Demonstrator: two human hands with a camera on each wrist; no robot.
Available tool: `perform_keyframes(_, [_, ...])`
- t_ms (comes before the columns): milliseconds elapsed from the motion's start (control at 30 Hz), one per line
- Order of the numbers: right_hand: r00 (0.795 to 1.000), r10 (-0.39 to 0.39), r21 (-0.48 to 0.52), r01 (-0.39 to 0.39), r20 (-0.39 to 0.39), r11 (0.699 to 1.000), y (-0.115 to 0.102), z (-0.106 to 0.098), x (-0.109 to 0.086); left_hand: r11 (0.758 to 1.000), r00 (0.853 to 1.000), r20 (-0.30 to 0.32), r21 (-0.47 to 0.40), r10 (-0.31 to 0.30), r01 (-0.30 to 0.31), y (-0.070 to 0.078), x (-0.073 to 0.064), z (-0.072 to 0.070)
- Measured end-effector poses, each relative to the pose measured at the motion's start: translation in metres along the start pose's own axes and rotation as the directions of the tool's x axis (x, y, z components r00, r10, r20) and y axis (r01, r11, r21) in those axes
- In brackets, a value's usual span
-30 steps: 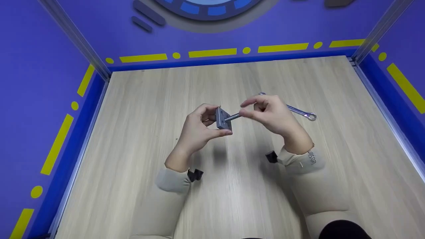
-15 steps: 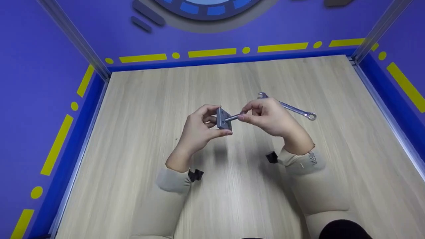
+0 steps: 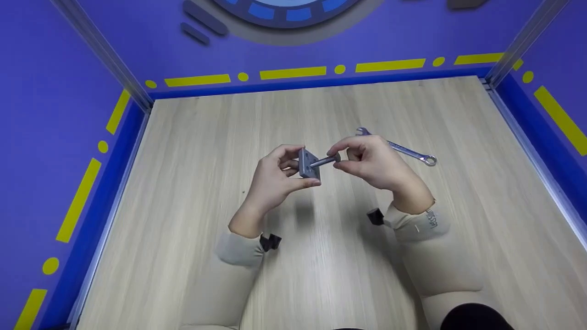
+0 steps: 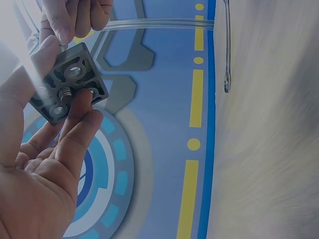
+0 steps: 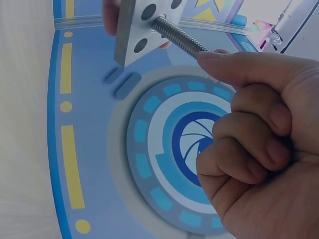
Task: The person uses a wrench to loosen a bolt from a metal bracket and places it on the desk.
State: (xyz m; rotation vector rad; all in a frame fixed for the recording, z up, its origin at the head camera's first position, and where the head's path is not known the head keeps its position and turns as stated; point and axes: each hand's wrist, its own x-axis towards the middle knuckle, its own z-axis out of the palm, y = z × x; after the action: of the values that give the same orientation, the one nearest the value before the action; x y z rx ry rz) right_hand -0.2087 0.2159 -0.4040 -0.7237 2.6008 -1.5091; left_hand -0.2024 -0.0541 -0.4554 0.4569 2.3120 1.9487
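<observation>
My left hand (image 3: 274, 179) grips a small square metal block (image 3: 308, 164) by its edges, above the table. Four corner holes and a recessed face show on the block (image 4: 75, 72) in the left wrist view. A long threaded bolt (image 3: 323, 161) runs into its middle hole, and the tip comes out at the back, near a left fingertip. At the bolt's head end, the thumb and forefinger of my right hand (image 3: 375, 161) pinch it. The other right fingers are curled into the palm in the right wrist view, where the bolt's thread (image 5: 179, 36) shows clearly.
A combination wrench (image 3: 410, 152) lies on the wooden table (image 3: 206, 151) behind and right of the right hand. Blue panels (image 3: 293, 55) with yellow marks enclose the back and sides. A black wrist-camera piece (image 3: 375, 216) juts from each sleeve.
The right fingers, slightly parted a second ago, closed on the bolt's end and then shifted round it, so its head now shows between them. The left hand and block stay nearly still.
</observation>
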Motion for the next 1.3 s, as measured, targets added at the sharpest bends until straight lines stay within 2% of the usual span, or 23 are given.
perform_keyframes(133, [0.999, 0.031, -0.022, -0.031, -0.029, 0.999, 0.0005, -0.0013, 0.0010, 1.000, 1.000, -0.018, 0.009, 0.005, -0.005, 0.0012, 0.0000, 0.0002])
perform_keyframes(233, [0.995, 0.089, -0.051, -0.091, -0.053, 0.994, 0.0009, -0.0006, 0.0030, 0.999, 0.999, -0.032, 0.034, 0.022, -0.021, 0.0022, -0.0006, 0.0010])
perform_keyframes(333, [0.988, 0.149, -0.068, -0.151, -0.031, 0.986, 0.0011, 0.0017, 0.0054, 0.997, 0.998, -0.037, 0.061, 0.043, -0.040, 0.0026, -0.0014, 0.0019])
perform_keyframes(433, [0.984, 0.175, -0.084, -0.173, 0.015, 0.981, 0.0002, 0.0033, 0.0063, 0.996, 0.997, -0.034, 0.070, 0.063, -0.060, 0.0027, -0.0018, 0.0025])
perform_keyframes(667, [0.994, 0.106, -0.088, -0.103, 0.030, 0.991, -0.0011, 0.0003, 0.0041, 0.995, 0.997, -0.028, 0.069, 0.072, -0.070, 0.0027, -0.0016, 0.0015])
perform_keyframes(1033, [0.999, -0.039, 0.020, 0.039, -0.013, 0.999, 0.0024, -0.0009, -0.0001, 0.999, 0.999, -0.004, 0.009, 0.041, -0.041, 0.0031, -0.0010, -0.0006])
perform_keyframes(1167, [0.998, -0.050, 0.032, 0.051, -0.026, 0.998, 0.0031, -0.0006, 0.0001, 0.999, 0.999, -0.010, 0.015, 0.034, -0.034, 0.0020, -0.0008, -0.0007])
perform_keyframes(1300, [0.999, -0.003, 0.022, 0.004, -0.047, 1.000, 0.0022, -0.0015, 0.0014, 0.999, 0.999, -0.019, 0.020, 0.026, -0.025, 0.0026, -0.0005, -0.0008])
